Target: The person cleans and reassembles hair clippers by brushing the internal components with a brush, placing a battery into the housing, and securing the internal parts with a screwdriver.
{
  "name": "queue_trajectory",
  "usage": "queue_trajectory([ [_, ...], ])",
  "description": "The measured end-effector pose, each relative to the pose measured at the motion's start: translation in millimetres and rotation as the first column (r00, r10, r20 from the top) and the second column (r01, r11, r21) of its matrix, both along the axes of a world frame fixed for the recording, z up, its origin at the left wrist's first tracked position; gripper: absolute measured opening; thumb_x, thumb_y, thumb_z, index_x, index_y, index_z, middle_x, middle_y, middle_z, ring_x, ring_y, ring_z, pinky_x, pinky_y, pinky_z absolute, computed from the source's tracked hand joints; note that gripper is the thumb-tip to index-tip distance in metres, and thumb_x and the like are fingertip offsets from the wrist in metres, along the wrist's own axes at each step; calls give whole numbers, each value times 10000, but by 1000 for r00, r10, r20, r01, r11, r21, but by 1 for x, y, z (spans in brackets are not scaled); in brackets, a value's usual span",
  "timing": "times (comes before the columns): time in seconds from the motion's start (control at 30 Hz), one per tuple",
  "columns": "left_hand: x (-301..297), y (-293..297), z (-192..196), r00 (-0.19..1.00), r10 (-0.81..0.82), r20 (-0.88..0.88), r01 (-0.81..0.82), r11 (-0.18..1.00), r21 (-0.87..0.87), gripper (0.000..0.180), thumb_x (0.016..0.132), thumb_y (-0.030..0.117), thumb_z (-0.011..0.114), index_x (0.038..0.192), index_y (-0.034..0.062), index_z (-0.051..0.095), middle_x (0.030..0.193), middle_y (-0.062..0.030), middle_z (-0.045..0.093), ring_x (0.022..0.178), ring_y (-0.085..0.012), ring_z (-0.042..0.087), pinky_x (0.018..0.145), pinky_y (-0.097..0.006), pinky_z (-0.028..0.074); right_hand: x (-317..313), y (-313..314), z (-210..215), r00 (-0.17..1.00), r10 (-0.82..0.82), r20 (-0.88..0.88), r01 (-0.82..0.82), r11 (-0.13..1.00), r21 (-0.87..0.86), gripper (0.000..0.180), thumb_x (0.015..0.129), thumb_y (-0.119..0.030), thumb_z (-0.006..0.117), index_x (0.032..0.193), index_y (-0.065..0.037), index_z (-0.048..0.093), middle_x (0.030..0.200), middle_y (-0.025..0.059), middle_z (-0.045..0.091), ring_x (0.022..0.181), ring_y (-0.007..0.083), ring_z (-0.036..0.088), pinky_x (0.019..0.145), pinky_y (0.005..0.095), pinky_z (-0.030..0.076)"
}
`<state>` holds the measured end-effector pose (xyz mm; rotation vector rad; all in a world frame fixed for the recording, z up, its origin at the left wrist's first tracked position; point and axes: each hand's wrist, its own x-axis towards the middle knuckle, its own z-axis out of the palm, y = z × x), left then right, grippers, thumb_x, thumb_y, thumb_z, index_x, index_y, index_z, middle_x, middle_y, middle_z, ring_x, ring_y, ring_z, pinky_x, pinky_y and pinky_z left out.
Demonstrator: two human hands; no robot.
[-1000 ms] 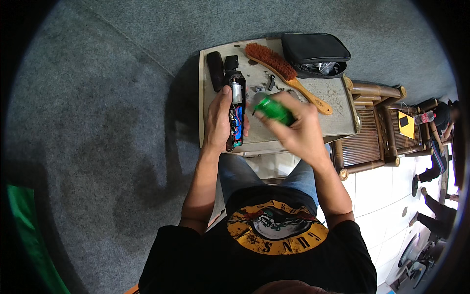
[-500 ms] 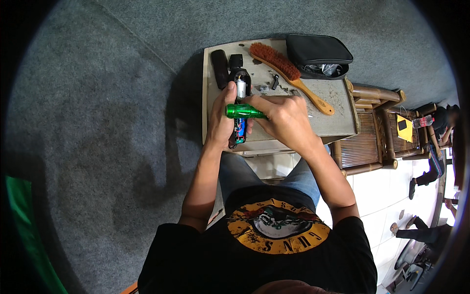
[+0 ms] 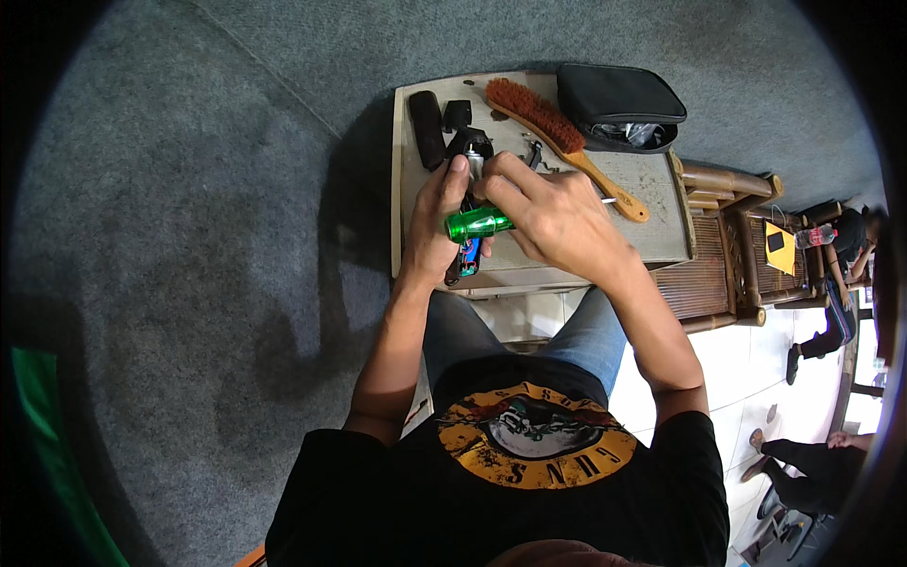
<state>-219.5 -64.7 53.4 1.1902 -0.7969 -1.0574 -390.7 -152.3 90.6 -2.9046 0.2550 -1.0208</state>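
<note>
My left hand [image 3: 436, 222] is closed round an opened black hair clipper [image 3: 470, 149], its thumb along the near-left side. A silver motor shows at the clipper's far end, and a blue part with coloured wires lies nearer me. My right hand [image 3: 557, 213] grips a screwdriver with a clear green handle [image 3: 475, 224]. The handle lies across the clipper, and the thin shaft sticks out to the right past my hand. My right fingertips reach into the clipper beside the motor; what they touch is hidden. Beyond the clipper lies a small black piece [image 3: 457, 114].
On the small table [image 3: 661, 236] lie a long black casing [image 3: 427, 130], a wooden-handled brush [image 3: 557, 128] and small dark parts [image 3: 536, 151]. A black zip case [image 3: 619, 99] stands at the far right corner. Bamboo furniture [image 3: 699, 283] adjoins the right side; people are farther right.
My right hand has shifted slightly, its fingers now reaching farther over the clipper beside the motor. The screwdriver handle has tilted and moved a little right. The small black piece now appears apart from the clipper.
</note>
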Motion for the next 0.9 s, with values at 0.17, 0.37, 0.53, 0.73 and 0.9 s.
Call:
queue_trajectory([
  [0.17,5,0,-1,999,-47,-13,47,999,-1,606,1143,620,461,1077,55,666,705,-59,663,497,-136,657,409,-269,540,1,2,-5,1000,0,-2,0,1000,-13,254,874,-75,711,1106,-24,624,1006,90,663,645,258,732,519,389,550],
  [0.37,6,-1,-4,996,-77,-43,76,997,-9,630,1133,651,455,1067,61,667,700,-59,672,502,-132,659,434,-270,553,4,2,-17,998,-16,64,12,998,61,213,877,-61,698,1066,-35,603,1001,93,671,628,245,725,502,382,543],
  [0.53,11,-6,-21,992,-43,-116,38,998,-45,660,1129,649,473,1218,35,696,835,-63,723,618,-127,686,513,-268,566,0,16,-14,992,-37,117,40,999,-29,221,861,-62,722,1051,-49,611,1012,84,673,620,231,717,494,335,545],
  [0.73,11,2,-9,996,-49,-75,52,998,38,655,1127,647,486,1195,26,684,880,-68,706,699,-135,702,596,-293,589,-2,11,-12,998,-50,22,47,989,139,281,871,-69,762,1111,-38,621,1067,96,701,718,289,750,556,399,573],
  [0.9,1,1,-3,998,21,64,-22,1000,20,686,1124,664,463,1235,39,722,777,-50,700,525,-118,650,458,-258,533,0,7,-23,989,-43,144,-21,911,413,343,849,-111,845,1139,-15,690,1058,139,737,796,388,754,696,478,594],
])
